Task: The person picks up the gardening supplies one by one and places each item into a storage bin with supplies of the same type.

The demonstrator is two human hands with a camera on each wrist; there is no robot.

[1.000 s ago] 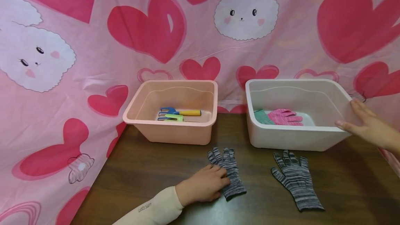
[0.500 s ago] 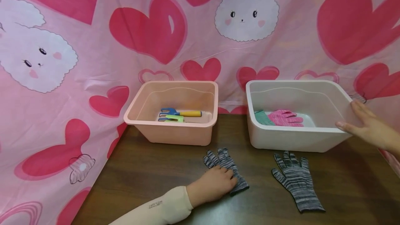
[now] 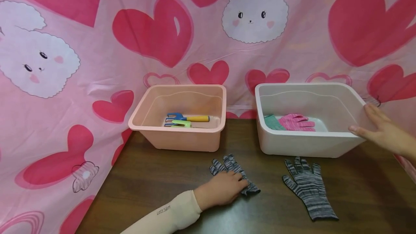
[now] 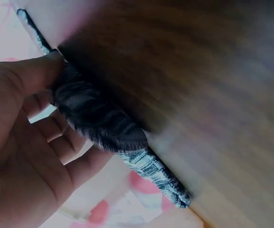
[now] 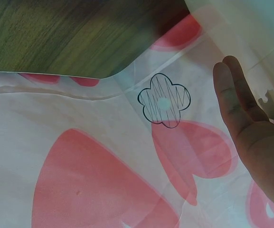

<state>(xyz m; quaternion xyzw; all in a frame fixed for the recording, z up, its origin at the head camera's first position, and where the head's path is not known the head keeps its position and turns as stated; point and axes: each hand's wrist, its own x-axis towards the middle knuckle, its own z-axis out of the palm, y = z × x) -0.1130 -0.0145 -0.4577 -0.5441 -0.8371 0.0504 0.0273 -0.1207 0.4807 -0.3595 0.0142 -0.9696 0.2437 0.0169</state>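
Note:
In the head view a grey-and-black striped knit glove (image 3: 248,184) lies on the table, its cuff toward the lower right. My left hand (image 3: 222,188) covers its middle and grips it. The left wrist view shows the thumb (image 4: 39,73) and curled fingers pinching the bunched fabric of the glove (image 4: 96,114). A matching striped glove (image 3: 310,189) lies flat to the right. My right hand (image 3: 386,129) touches the right end of the white bin (image 3: 302,143) with straight fingers. In the right wrist view its fingers (image 5: 231,95) lie along the bin's outer wall.
A peach bin (image 3: 182,139) at back left holds a blue fork with a yellow handle (image 3: 198,118) and a light-green tool (image 3: 182,123). Inside the white bin lie a pink glove (image 3: 296,122) and a green piece (image 3: 273,122). A pink curtain (image 3: 208,28) hangs behind.
My left hand has moved slightly right, and the glove under it has turned, its fingers shifting left and its cuff rising to the right. The right hand stays at the white bin.

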